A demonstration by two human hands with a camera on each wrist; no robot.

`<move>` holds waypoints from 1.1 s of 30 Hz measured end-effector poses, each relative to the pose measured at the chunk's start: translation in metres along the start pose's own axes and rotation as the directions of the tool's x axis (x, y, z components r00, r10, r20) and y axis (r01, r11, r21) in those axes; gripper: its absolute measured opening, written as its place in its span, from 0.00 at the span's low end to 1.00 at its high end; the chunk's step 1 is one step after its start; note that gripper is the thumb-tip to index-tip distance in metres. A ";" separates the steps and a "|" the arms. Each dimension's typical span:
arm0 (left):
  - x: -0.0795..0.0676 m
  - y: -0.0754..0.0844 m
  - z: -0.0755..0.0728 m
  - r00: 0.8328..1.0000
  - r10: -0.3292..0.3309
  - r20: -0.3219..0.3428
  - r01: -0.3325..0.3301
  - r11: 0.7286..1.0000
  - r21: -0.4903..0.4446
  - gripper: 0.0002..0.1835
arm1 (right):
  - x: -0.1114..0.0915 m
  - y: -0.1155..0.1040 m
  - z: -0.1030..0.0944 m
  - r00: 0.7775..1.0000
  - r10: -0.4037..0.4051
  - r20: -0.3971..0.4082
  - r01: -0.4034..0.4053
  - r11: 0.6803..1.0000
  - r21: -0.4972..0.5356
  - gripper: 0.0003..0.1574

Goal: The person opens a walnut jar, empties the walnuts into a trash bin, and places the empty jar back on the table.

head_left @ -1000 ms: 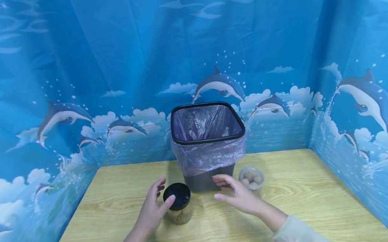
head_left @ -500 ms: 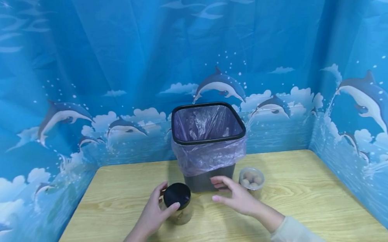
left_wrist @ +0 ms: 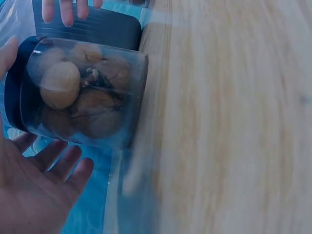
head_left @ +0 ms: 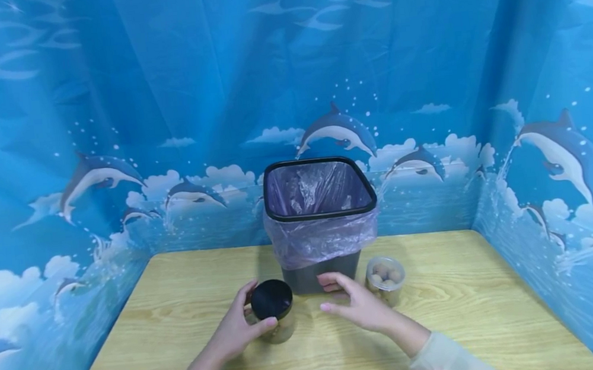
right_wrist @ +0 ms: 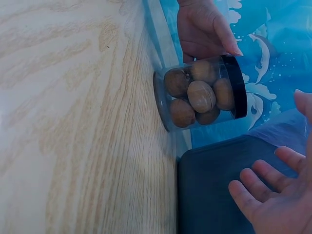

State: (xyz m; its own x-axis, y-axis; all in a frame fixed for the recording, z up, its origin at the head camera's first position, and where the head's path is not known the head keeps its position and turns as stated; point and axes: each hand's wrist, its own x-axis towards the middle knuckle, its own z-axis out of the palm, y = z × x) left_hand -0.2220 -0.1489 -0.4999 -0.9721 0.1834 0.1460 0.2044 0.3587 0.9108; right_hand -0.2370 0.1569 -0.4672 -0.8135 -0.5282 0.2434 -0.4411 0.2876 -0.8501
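A clear jar with a black lid point(head_left: 271, 297) stands on the table; several walnuts point(left_wrist: 61, 85) show through its wall. My left hand point(head_left: 237, 329) spreads around the jar's left side, thumb in front and fingers behind. In the left wrist view those fingers are loosely extended beside the jar point(left_wrist: 131, 97), not wrapped round it. My right hand point(head_left: 363, 308) hovers in front of the bin, palm toward the jar, fingers relaxed and holding nothing. Close behind its wrist stands a small clear tub point(head_left: 394, 294) with several round tan things in it.
A dark bin point(head_left: 305, 279) lined with a purple plastic bag point(head_left: 323, 236) stands behind the hands at the middle of the wooden table point(head_left: 462, 294). A blue dolphin-print curtain point(head_left: 170, 102) encloses the back and sides.
My left thumb has come off the lid's top to the jar's front, the hand shifting slightly right. My right hand has moved a little left, toward the jar.
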 end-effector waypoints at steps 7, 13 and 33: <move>0.002 -0.005 0.001 1.000 -0.026 0.015 0.026 0.999 -0.028 0.52 | 0.001 0.000 0.003 0.999 0.022 0.031 -0.023 1.000 0.007 0.38; 0.002 -0.006 0.003 0.999 -0.021 0.029 0.022 0.999 -0.034 0.52 | 0.003 0.004 0.005 0.996 0.049 0.069 -0.049 0.999 -0.001 0.40; 0.003 -0.004 0.007 0.999 -0.034 -0.027 0.033 0.999 -0.028 0.48 | 0.009 0.004 0.014 0.986 0.061 0.153 -0.064 0.998 0.019 0.44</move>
State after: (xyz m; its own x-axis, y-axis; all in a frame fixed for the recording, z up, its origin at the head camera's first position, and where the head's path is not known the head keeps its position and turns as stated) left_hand -0.2243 -0.1432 -0.5055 -0.9813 0.1458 0.1253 0.1685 0.3384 0.9258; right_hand -0.2405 0.1422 -0.4751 -0.7709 -0.6261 0.1169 -0.3804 0.3054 -0.8729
